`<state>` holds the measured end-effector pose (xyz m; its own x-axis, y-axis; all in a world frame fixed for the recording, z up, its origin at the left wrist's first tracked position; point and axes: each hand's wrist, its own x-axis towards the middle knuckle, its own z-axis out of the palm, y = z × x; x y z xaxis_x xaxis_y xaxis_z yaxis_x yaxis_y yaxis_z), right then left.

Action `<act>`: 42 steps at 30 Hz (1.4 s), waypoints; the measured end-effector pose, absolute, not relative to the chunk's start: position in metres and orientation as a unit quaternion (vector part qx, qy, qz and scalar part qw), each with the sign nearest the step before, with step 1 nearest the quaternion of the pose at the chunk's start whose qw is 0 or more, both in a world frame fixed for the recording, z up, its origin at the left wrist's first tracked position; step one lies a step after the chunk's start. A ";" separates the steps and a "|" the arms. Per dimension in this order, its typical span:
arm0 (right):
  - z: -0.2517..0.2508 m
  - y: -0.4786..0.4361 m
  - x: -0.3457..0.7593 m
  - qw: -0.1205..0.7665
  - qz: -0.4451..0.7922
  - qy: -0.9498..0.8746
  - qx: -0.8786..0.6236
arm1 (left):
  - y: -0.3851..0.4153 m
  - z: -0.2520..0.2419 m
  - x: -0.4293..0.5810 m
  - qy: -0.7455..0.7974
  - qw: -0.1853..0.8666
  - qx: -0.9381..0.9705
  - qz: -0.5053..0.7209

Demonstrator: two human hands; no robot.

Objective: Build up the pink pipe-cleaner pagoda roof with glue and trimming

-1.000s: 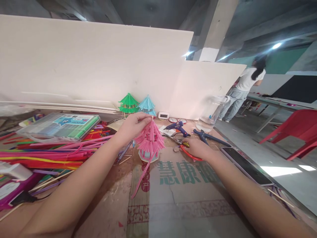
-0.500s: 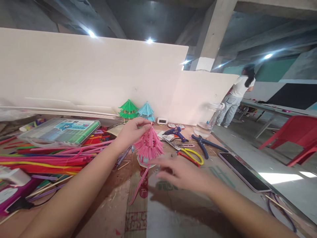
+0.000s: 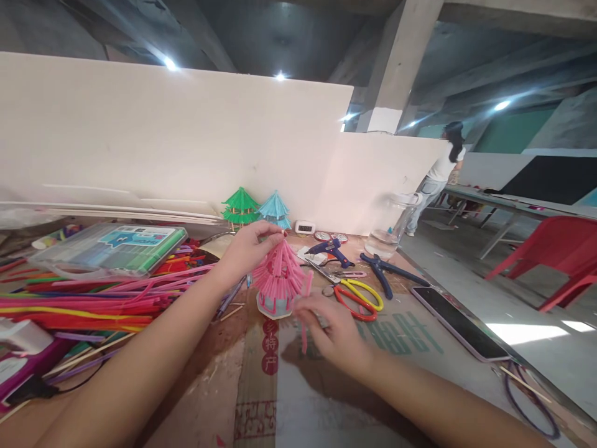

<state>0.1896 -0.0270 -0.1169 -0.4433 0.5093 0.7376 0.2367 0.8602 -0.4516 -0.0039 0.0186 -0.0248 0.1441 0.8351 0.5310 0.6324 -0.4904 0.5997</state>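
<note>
A small pink pavilion model (image 3: 278,277) with tiered roofs of fuzzy pipe cleaners stands upright on a pale base in the middle of the table. My left hand (image 3: 245,250) pinches the tip of its roof from the left. To the right of the base, my right hand (image 3: 333,326) is closed on a loose pink pipe cleaner (image 3: 308,283), which sticks out above and below the fingers. Behind them stand a green pavilion model (image 3: 240,207) and a light blue one (image 3: 275,209).
Pipe cleaners (image 3: 93,302) and a plastic case (image 3: 125,249) cover the left side. To the right lie scissors (image 3: 368,295), a glue gun (image 3: 333,249), pliers (image 3: 394,269) and a phone (image 3: 459,323). A clear jug (image 3: 387,233) stands behind; a person (image 3: 441,168) is further back.
My right hand has drawn the pink pipe cleaner away from the model's base, and it now stands nearly upright. My left hand stays on the roof tip. The person in back has shifted left.
</note>
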 end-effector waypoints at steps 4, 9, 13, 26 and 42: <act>-0.116 -0.011 0.195 0.556 0.214 -0.753 -0.281 | 0.014 -0.022 -0.004 0.509 0.091 0.751 0.410; -0.133 0.015 0.195 0.561 0.292 -0.704 -0.322 | -0.002 -0.013 -0.006 0.547 0.010 0.787 0.286; -0.138 0.023 0.193 0.549 0.316 -0.693 -0.344 | -0.009 -0.011 -0.003 0.539 -0.008 0.813 0.220; -0.108 0.000 0.194 0.494 0.250 -0.755 -0.352 | 0.002 -0.010 -0.008 0.520 0.037 0.777 0.353; -0.065 -0.007 0.183 0.463 0.114 -0.828 -0.294 | -0.013 -0.004 0.009 0.458 0.219 0.753 0.420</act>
